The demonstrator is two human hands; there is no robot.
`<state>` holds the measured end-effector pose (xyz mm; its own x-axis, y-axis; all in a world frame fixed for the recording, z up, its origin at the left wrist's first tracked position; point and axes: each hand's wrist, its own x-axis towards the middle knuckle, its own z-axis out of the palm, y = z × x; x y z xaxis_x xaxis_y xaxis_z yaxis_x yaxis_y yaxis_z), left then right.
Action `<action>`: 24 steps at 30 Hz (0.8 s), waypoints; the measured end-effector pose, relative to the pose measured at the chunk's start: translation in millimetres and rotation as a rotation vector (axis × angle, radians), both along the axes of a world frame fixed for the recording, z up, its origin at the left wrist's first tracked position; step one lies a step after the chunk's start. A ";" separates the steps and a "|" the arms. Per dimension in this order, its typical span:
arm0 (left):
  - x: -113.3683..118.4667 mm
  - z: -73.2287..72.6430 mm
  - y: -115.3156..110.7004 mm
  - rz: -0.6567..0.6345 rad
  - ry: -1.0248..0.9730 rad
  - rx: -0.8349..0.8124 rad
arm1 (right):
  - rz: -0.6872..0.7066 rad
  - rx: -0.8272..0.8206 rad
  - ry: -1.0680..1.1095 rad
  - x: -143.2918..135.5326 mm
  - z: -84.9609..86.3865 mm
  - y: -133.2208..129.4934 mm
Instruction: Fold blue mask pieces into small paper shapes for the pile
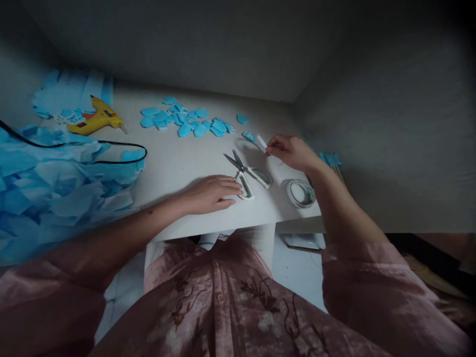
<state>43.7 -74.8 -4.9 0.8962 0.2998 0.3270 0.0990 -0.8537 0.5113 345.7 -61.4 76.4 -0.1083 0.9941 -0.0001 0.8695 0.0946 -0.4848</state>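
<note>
My left hand lies palm down on the white table, fingers stretched out, with its fingertips at one white handle loop of the scissors. The scissors lie with blades spread, pointing away from me. Farther right, my right hand pinches a small white strip between thumb and fingers. Just beyond the strip is a small blue rolled piece. A roll of tape rests below my right wrist. Many cut blue pieces are scattered at the back of the table.
A yellow glue gun lies at the left, its black cord looping over a large heap of blue and white scraps. Behind it are stacked blue sheets. Blue-topped sticks stand at the right edge. Grey walls enclose the table.
</note>
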 end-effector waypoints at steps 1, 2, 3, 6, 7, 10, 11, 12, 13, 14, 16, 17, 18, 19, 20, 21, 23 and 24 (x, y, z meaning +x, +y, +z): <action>-0.2 1.6 1.3 0.016 -0.064 -0.029 | 0.010 -0.023 0.173 -2.6 3.9 -4.1; -0.7 4.2 2.9 0.056 -0.142 -0.064 | 0.025 -0.046 0.334 -6.6 7.3 -8.3; -1.3 7.7 4.8 0.124 -0.228 -0.108 | 0.042 -0.060 0.465 -11.8 10.1 -12.6; -4.4 20.3 11.3 0.408 -0.480 -0.336 | 0.106 -0.094 0.662 -30.8 15.8 -23.6; -5.4 24.2 13.2 0.465 -0.527 -0.440 | 0.131 -0.103 0.685 -36.9 16.8 -26.2; -6.7 32.5 15.5 0.440 -0.515 -0.743 | 0.209 -0.125 0.693 -51.6 18.3 -30.7; -6.6 34.0 15.1 0.396 -0.486 -0.819 | 0.233 -0.133 0.689 -55.1 18.1 -31.1; -6.2 35.1 14.3 0.357 -0.458 -0.874 | 0.251 -0.140 0.687 -57.7 17.5 -30.9; -5.9 35.7 13.4 0.327 -0.434 -0.909 | 0.265 -0.142 0.684 -59.3 16.3 -29.9; -5.8 35.9 12.5 0.309 -0.418 -0.930 | 0.270 -0.135 0.679 -59.6 14.6 -27.9; -6.1 35.5 11.7 0.311 -0.410 -0.946 | 0.243 -0.070 0.665 -55.7 9.0 -20.2; -6.7 34.9 11.8 0.324 -0.413 -0.948 | 0.204 -0.014 0.656 -51.3 5.2 -14.4; -7.4 34.1 12.2 0.336 -0.419 -0.949 | 0.151 0.047 0.644 -45.4 0.7 -7.3; -8.2 33.2 12.7 0.343 -0.425 -0.950 | 0.082 0.103 0.634 -38.6 -4.4 0.8; -9.0 32.4 13.3 0.343 -0.426 -0.952 | 0.003 0.135 0.621 -31.4 -9.9 9.6; -9.7 31.6 13.7 0.340 -0.424 -0.955 | -0.087 0.140 0.595 -24.6 -15.9 18.7; -10.7 30.6 14.1 0.334 -0.421 -0.965 | -0.318 0.063 0.532 -14.8 -28.2 37.1; -11.1 30.3 14.1 0.331 -0.420 -0.973 | -0.416 0.000 0.508 -12.8 -33.9 46.2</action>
<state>32.6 -60.7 25.4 0.5975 0.7978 0.0808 -0.0900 -0.0334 0.9954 332.9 -15.3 42.5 0.2988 0.9530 -0.0505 0.4960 -0.2003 -0.8449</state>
